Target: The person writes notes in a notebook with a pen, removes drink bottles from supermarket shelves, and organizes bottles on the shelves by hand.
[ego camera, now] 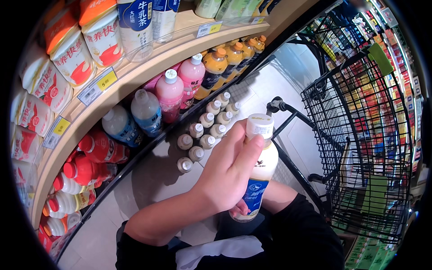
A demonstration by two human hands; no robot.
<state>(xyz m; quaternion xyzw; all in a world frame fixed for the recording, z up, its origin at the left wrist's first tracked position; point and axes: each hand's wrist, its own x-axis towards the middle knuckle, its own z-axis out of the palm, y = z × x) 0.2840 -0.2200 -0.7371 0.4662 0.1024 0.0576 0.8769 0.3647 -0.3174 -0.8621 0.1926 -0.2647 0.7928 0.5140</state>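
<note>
A plastic drink bottle [260, 162] with a white cap and a blue label is held tilted in front of me. My left hand [229, 168] wraps its upper part, the thumb just below the cap. Behind the bottle, my right hand [241, 207] is mostly hidden; only fingertips show, curled on the lower label. Several similar white-capped bottles [196, 153] stand grouped upright on the tiled floor, beside the shelf's bottom edge. A white cloth or paper [219, 249] lies near my lap.
On the left, the lower shelf holds pink bottles [169, 91], orange-capped bottles [216, 64] and red-capped bottles [104, 148]. Its upper shelf edge [135, 71] bears price tags. A black wire shopping cart [354, 135] stands at the right, with stocked shelves beyond it.
</note>
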